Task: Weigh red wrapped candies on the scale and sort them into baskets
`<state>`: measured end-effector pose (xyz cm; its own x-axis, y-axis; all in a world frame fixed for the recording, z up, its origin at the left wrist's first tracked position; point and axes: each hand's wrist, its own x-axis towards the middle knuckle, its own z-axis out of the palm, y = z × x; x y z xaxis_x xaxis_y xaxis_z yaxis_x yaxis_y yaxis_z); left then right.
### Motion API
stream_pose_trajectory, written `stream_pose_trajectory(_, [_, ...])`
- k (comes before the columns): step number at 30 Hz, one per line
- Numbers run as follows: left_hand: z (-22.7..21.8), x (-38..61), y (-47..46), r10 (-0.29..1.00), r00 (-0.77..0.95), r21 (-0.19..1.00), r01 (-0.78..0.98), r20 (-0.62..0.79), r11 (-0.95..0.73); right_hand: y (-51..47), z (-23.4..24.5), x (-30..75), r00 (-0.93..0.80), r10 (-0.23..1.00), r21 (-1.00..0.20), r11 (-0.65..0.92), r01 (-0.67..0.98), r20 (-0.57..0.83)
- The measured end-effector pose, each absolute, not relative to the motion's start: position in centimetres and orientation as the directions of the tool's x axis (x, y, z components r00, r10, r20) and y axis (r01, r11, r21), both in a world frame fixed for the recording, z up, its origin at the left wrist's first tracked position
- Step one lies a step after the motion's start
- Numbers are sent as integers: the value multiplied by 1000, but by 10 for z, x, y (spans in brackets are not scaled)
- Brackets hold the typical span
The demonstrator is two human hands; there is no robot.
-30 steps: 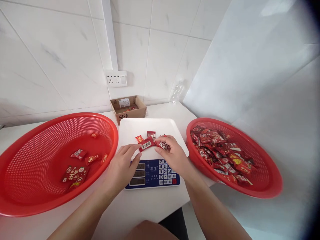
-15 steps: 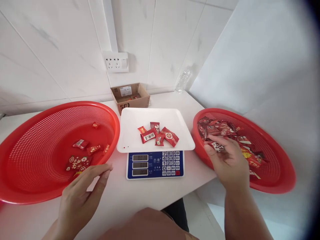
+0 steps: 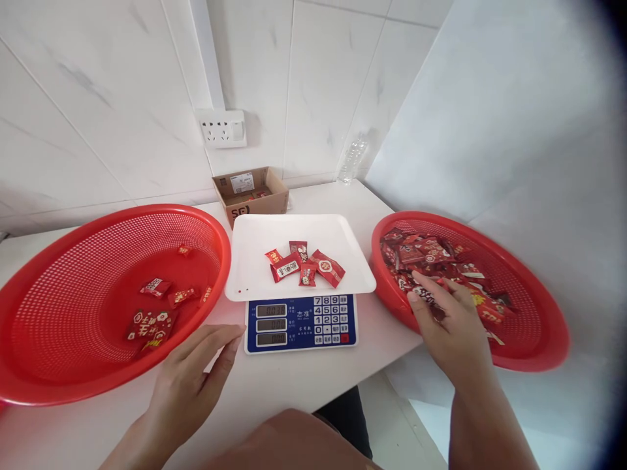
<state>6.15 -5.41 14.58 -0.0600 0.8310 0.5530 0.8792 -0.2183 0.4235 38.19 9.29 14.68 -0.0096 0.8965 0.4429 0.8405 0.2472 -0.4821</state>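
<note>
My right hand (image 3: pixel 455 333) is over the near rim of the right red basket (image 3: pixel 543 349). Its thumb and fingers are closed on a small red-and-white wrapped snack packet (image 3: pixel 424 291), partly hidden by the fingers, above more red packets (image 3: pixel 431 250). By the left front corner of the blue digital scale (image 3: pixel 302 339), my left hand (image 3: pixel 196 375) has its thumb and fingertips pinched together, with nothing visible between them. On the scale's white tray (image 3: pixel 343 238) lie several red wrapped packets (image 3: pixel 285 267) in a loose cluster.
The left red basket (image 3: pixel 59 287) holds several red packets (image 3: pixel 149 325). Behind the tray stands a cardboard box (image 3: pixel 259 203) with a few packets inside. A clear plastic bottle (image 3: pixel 353 158) is in the back corner, and a wall socket (image 3: pixel 221 128) is above the box.
My left hand has moved right, toward the scale's front corner. The packet in my right hand is now lower, closer to the basket's pile. The view has shifted slightly.
</note>
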Motion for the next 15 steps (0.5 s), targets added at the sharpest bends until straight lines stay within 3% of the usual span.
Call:
stream_pose_trajectory(5, [144,64,-57,860,-69,474,855,506,-210,90,151,344,-217,885,-587,439,680,412])
stream_pose_trajectory(10, [150,69,-55,866,-37,499,829,499,-252,100,158,280,-392,865,-742,480,468,313])
stream_pose_trajectory(15, [150,64,-61,850,-49,473,847,525,-244,113,165,258,-465,801,-650,586,484,375])
